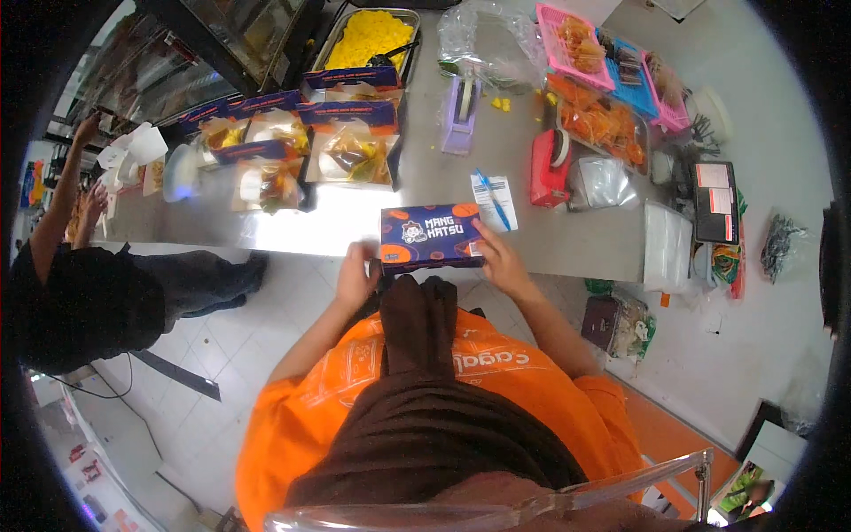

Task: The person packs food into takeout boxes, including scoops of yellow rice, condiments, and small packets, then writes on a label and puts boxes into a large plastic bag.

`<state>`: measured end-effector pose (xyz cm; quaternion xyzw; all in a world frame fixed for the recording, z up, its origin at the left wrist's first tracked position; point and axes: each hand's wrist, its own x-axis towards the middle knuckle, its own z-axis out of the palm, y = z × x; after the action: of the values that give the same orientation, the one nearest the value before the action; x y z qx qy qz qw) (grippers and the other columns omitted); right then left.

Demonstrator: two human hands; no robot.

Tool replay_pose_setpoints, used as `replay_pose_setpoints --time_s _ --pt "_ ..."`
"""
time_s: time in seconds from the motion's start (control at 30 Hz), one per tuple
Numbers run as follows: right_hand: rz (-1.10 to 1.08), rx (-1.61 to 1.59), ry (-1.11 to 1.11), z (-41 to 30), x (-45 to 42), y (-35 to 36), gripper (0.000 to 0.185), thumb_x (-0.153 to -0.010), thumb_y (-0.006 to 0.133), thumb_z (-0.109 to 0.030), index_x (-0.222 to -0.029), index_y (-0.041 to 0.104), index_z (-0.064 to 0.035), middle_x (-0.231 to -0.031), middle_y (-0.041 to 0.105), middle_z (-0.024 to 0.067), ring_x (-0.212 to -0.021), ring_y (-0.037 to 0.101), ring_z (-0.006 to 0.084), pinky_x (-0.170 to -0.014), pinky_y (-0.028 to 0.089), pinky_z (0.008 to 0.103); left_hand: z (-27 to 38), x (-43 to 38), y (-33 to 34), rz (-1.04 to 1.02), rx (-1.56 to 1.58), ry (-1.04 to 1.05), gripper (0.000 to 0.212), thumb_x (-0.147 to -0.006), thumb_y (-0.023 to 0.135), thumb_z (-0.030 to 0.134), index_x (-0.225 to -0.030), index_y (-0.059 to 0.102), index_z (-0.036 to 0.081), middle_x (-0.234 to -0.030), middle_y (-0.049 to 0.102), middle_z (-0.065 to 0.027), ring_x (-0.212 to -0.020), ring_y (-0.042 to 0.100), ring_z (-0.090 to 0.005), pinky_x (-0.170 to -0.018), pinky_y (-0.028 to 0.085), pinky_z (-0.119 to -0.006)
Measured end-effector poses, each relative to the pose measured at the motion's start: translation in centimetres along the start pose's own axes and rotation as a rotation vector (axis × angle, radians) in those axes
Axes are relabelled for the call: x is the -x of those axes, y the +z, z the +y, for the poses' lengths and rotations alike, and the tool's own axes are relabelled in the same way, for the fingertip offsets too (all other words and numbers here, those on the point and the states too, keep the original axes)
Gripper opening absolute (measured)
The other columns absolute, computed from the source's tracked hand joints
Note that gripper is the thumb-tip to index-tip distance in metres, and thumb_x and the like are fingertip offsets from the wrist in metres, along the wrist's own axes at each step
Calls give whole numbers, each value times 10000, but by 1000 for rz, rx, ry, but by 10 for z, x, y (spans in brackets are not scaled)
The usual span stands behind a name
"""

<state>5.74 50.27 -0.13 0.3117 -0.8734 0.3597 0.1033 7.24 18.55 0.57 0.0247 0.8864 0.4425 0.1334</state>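
Note:
A closed blue and orange cardboard food box [431,236] lies at the front edge of the metal counter, directly before me. My left hand [359,271] is at its left side, fingers curled around a small dark thing that I cannot make out. On the right, my right hand [498,258] holds the box by its side, with fingers on the lid. A blue pen [493,199] rests on a printed paper slip [507,193] just behind the box's right corner. Several open boxes with wrapped food, one of them here [352,158], stand to the back left.
A purple tape dispenser [460,120] and a red tape dispenser [550,169] stand behind. Farther back are a metal tray of yellow food [365,40], a tray of orange packets [602,126] and pink baskets [575,50]. A co-worker [86,306] stands at the left.

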Motion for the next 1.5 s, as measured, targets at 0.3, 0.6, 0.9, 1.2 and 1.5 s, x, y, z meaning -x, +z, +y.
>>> replay_pose_setpoints --time_s 0.3,0.6,0.9,1.2,1.5 --pt "-273 93 84 -14 -9 -6 486 -713 571 0 -1186 534 -107 -1407 321 141 -1312 275 362 -1050 266 488 -13 9 14 188 96 -361 833 -618 820 248 -1259 354 -10 -1167 453 -158 -1032 491 -300 -884 414 -400" --pt "512 -274 730 94 -169 34 340 -822 607 -289 -1064 605 -50 -1155 538 117 -973 516 268 -841 411 428 81 -91 0 -380 -432 424 1229 -339 889 308 -1327 254 -54 -1275 401 -260 -1175 389 -422 -1018 323 -413" --pt "745 -83 547 106 -159 73 155 -706 661 -178 -761 676 -34 -987 630 136 -920 581 255 -714 473 346 73 -56 23 -151 -435 -198 1073 -358 861 549 -1061 424 -132 -1018 505 -264 -1017 512 -361 -858 449 -414" --pt "337 -211 886 46 -99 23 336 -784 631 -259 -975 600 16 -940 632 184 -849 616 309 -761 469 387 41 -40 23 -54 -320 -111 1052 -460 815 562 -1164 432 -119 -1172 406 -244 -1113 391 -374 -966 350 -422" --pt "365 -849 806 -31 -16 65 720 -827 611 -36 -1348 114 -65 -970 600 150 -930 581 175 -766 480 295 52 -30 27 -171 523 -5 802 -724 749 198 -1343 260 50 -1199 434 -181 -1082 470 -278 -912 420 -410"
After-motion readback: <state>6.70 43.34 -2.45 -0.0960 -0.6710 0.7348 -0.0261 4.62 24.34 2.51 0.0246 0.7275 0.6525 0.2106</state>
